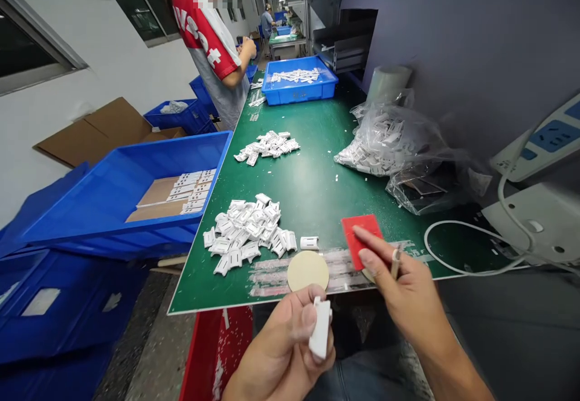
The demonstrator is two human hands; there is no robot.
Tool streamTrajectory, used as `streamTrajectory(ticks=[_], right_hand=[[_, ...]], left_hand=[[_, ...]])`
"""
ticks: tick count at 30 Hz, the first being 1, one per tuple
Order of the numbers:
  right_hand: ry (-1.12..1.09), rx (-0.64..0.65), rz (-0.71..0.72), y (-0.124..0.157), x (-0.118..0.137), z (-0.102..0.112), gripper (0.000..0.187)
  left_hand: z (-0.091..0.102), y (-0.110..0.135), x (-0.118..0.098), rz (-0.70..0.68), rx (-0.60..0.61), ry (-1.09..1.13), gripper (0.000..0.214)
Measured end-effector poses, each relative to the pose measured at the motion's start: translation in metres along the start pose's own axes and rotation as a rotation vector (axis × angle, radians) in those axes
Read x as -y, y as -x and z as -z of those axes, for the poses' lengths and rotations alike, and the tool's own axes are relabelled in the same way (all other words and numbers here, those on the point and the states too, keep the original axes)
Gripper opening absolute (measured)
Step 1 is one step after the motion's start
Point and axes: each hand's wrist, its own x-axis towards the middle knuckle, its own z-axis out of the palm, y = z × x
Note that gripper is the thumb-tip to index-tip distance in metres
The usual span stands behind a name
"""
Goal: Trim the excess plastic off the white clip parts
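**Firm pinch on both sides, over the green mat**

From my screen, the left hand (281, 352) is curled closed, with its thumb pressed on a white plastic part (321, 328) and the fingers behind it. The part stands nearly upright, held just off the near edge of the bench, so the thumb pad and fingers look well placed: its long face stays in view and the grip seems steady.

The right hand (408, 286) is partly open, with the forefinger stretched over a red card (362, 238) and the thumb seeming to pinch it from below. I'd keep that hold flat and light, so the card stays square to the work.

A tan disc (308, 270) lies on the green mat (312, 174) just below the red card, among pale streaks of residue. A heap of white parts (242, 229) sits just left of the disc, within easy reach. Farther up are a smaller heap (267, 147) and a blue crate (299, 84). A co-worker (208, 44) stands beyond the mat's far left side.
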Motion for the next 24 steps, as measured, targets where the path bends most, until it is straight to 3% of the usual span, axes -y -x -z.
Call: streamTrajectory(ticks=[2,5,7,10,14,18,21,24], right_hand=[[-0.016,-0.003,-0.002,0.006,-0.001,0.0,0.04],[-0.051,0.039,-0.032,0.02,-0.002,0.0,0.038],[-0.09,0.116,-0.063,0.03,-0.004,0.001,0.03],[-0.139,0.28,-0.066,0.035,-0.006,0.003,0.032],[-0.102,0.445,0.018,0.021,-0.002,-0.002,0.048],[-0.028,0.324,0.031,-0.002,0.007,-0.01,0.041],[0.015,0.168,0.032,-0.007,0.015,-0.012,0.042],[0.038,-0.024,0.042,0.001,0.018,-0.007,0.04]], left_hand=[[-0.005,0.002,-0.006,0.013,-0.031,0.095,0.03],[-0.025,-0.002,-0.017,-0.048,-0.359,0.267,0.015],[-0.037,-0.007,-0.021,-0.075,-0.487,0.348,0.028],[-0.044,-0.013,-0.019,-0.092,-0.456,0.37,0.027],[-0.034,-0.014,-0.009,-0.048,-0.376,0.297,0.012],[-0.025,-0.013,-0.004,-0.074,-0.322,0.273,0.05],[-0.018,-0.014,-0.003,-0.093,-0.275,0.174,0.059],[-0.005,-0.015,-0.002,-0.368,-0.289,-0.115,0.044]])
